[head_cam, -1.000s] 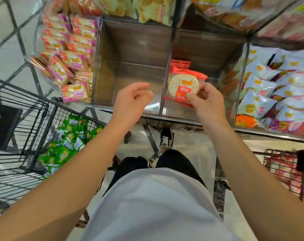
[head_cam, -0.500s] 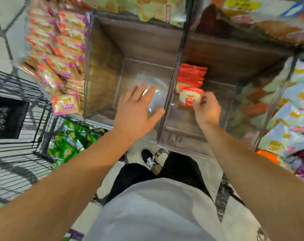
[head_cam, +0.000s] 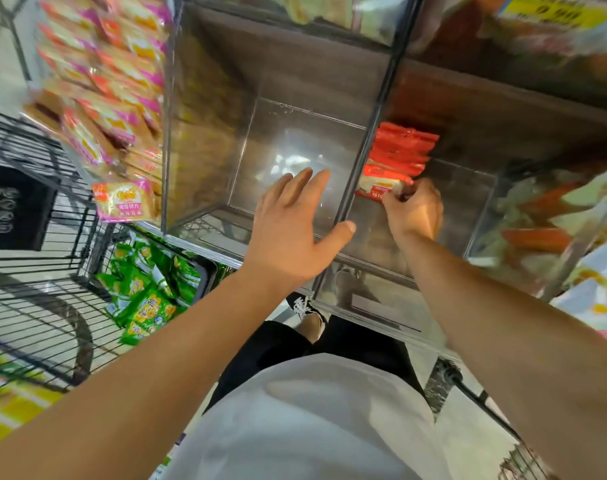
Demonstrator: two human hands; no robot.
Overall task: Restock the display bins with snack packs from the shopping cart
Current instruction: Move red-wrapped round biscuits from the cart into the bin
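One red-and-white snack pack is in the right hand, pinched at its near edge between curled fingers and thumb and pressed against the row of red packs that stands at the back left of the right-hand clear bin. The left hand holds nothing; its fingers are spread and relaxed over the front of the neighbouring clear bin, thumb near the dark divider between the two bins. Whether the palm touches the bin rim I cannot tell, as the frame is smeared by head motion.

The chief risk is that the row is short and stands on edge with bare bin floor in front of it. If the fingers let go before the new pack leans firmly on the others, it is likely to fall flat forward, and the packs behind may follow. A squeeze that is too hard could crack the rice cracker inside, since the film wrapper gives no protection. The wrist sits low over the clear front wall, so lifting out carelessly could catch the pack and drag it along.

Further stock lies elsewhere: green snack packs sit in the shopping cart to the left, below the full bin of pink-and-orange packs. Those green packs look a different product, so dropping them into the red row's bin would be a mix-up.
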